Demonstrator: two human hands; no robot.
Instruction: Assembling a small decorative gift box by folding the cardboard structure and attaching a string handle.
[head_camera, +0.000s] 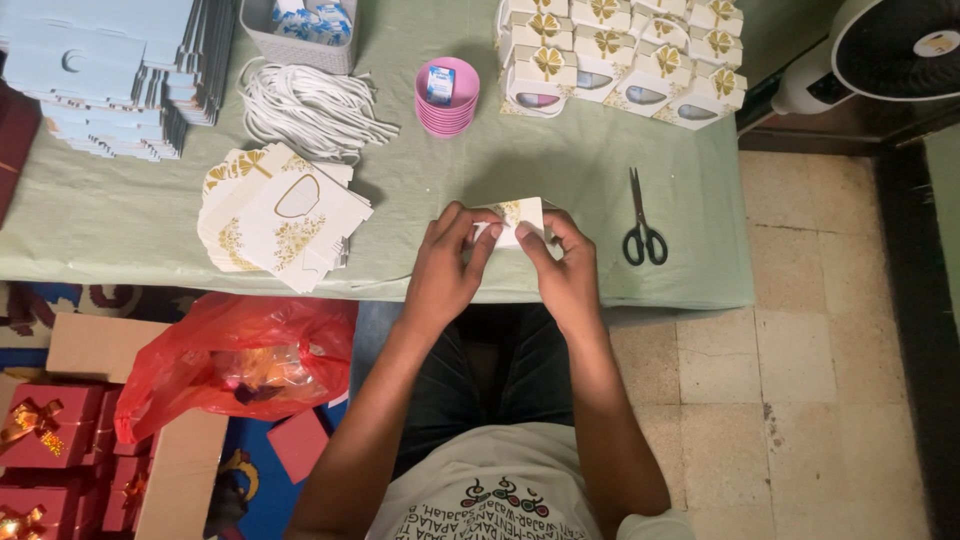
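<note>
Both of my hands hold a small white cardboard box with gold print (515, 218) over the near edge of the green-covered table (600, 180). My left hand (447, 265) grips its left side, with the fingers curled over the top. On the box's right side my right hand (563, 268) pinches it with thumb and fingers. Most of the box is hidden by my fingers.
A pile of flat white-and-gold box blanks (280, 220) lies to the left, black scissors (643, 225) to the right. Behind are white cords (310, 110), stacked pink bowls (447, 98), finished boxes with gold bows (620, 55) and pale blue flat cartons (110, 70). A red plastic bag (235, 365) sits below left.
</note>
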